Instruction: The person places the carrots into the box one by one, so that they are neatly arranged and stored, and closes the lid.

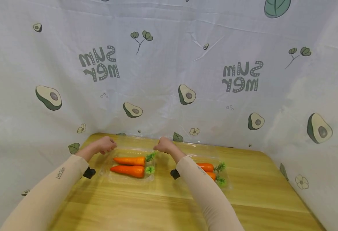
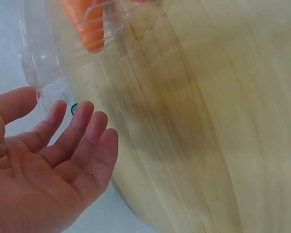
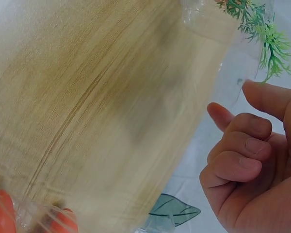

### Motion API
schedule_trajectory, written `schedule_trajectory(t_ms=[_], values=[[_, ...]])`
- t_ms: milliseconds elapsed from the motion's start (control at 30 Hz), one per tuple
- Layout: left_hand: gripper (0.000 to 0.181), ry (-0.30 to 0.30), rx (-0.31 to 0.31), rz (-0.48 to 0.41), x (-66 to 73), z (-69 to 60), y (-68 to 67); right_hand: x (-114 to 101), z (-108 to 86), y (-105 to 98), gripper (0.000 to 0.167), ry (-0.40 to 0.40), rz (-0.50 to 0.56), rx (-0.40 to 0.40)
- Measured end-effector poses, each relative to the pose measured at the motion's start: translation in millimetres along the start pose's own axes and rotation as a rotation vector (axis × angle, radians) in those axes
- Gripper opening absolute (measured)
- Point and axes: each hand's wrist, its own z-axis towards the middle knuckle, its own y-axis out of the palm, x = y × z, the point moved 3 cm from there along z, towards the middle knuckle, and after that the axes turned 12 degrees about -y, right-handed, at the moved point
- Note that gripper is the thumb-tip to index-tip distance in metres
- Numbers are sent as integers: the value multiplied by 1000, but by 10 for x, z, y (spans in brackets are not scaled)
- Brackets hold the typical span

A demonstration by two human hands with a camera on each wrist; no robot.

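A clear plastic box [image 1: 122,178] lies open on the table, its lid [image 1: 135,141] folded back toward the curtain. Inside are two orange carrots [image 1: 130,171] with green tops pointing right. At the lid's left side, my left hand [image 1: 106,145] pinches the plastic edge between thumb and index finger; in the left wrist view, the left hand's [image 2: 63,160] other fingers are loosely bent. My right hand [image 1: 165,146] pinches the opposite edge. In the right wrist view, the right hand [image 3: 257,160] has its thumb on the plastic and its last fingers curled.
A second clear box [image 1: 229,186] with carrots [image 1: 206,166] stands to the right, partly hidden by my right sleeve [image 1: 206,189]. The wooden table [image 1: 122,208] runs back to a white printed curtain [image 1: 163,64]. Wristbands with dark cameras [image 1: 89,173] are on both wrists.
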Motion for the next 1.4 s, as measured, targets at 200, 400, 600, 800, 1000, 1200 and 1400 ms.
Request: schedule_trajectory(t_ms=[200, 400, 600, 800, 1000, 1200, 1400], values=[[19, 37, 35, -2, 64, -9, -12, -31, -31, -37, 58, 10, 19, 23], [14, 25, 47, -19, 88, -39, -2, -23, -72, -39, 56, 17, 67, 64], [9, 30, 68, -47, 29, -69, -21, -39, -90, 6, 56, 2, 94, 84], [10, 42, 105, -84, 12, -66, -34, -72, -116, -9, 56, -20, 70, 108], [18, 65, 175, -107, 12, -102, -58, -72, -139, -34, 55, -52, 82, 154], [19, 92, 202, -104, -3, -102, -81, -91, -148, -59, 58, -39, 123, 171], [18, 125, 296, -115, 0, -124, -121, -139, -190, -83, 56, -67, 99, 196]])
